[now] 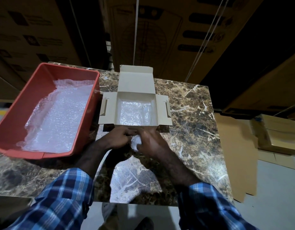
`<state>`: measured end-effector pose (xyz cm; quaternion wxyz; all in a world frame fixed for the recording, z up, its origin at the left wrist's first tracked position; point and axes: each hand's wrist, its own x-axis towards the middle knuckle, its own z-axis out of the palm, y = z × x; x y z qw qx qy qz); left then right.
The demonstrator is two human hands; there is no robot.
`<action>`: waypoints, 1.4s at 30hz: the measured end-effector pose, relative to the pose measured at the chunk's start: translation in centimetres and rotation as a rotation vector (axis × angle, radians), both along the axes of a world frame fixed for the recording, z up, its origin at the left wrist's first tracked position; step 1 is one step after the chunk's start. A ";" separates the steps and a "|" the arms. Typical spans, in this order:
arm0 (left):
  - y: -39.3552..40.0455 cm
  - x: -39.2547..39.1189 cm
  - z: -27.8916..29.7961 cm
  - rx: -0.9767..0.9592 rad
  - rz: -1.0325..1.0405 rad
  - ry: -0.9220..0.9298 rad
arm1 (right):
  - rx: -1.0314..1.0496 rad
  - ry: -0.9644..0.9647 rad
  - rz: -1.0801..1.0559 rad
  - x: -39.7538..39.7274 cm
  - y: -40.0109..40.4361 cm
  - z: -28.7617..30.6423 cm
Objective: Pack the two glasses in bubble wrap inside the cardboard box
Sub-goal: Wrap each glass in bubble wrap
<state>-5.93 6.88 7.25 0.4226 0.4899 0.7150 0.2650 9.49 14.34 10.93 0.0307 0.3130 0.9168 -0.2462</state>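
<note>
While the marble table carries everything, the red bin at its left holds spare bubble wrap. Beside it the open cardboard box already has wrap inside, seemingly with one wrapped glass at its right, so the job looks about half done. Just before the box, the left hand and right hand both grip a wrapped bundle, probably the second glass, which is not yet boxed.

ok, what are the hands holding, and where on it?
Both hands grip one bubble-wrapped bundle: left hand on its left side, right hand on its right. Its contents cannot be seen.
</note>
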 end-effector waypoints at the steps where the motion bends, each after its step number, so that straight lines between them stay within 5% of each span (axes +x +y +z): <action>1: 0.1 -0.1 -0.1 0.000 -0.003 -0.015 | 0.006 0.027 -0.008 0.1 -0.3 -0.2; 10: -0.6 -0.1 0.3 -0.002 -0.013 0.007 | 0.097 0.224 -0.046 1.4 -2.2 -2.2; 18: -2.3 0.8 -0.7 0.051 -0.023 0.078 | -0.223 0.219 -0.198 1.7 -0.4 0.0; 29: -2.5 0.5 -0.9 0.011 0.021 -0.021 | -0.047 -0.083 -0.209 0.9 -0.7 -0.1; 35: -2.2 0.8 -1.1 -0.048 0.075 -0.131 | 0.109 0.160 -0.052 2.2 -1.9 -1.7; 42: -2.2 0.6 -0.9 -0.068 0.032 -0.182 | 0.189 0.427 -0.145 3.9 -3.2 -4.5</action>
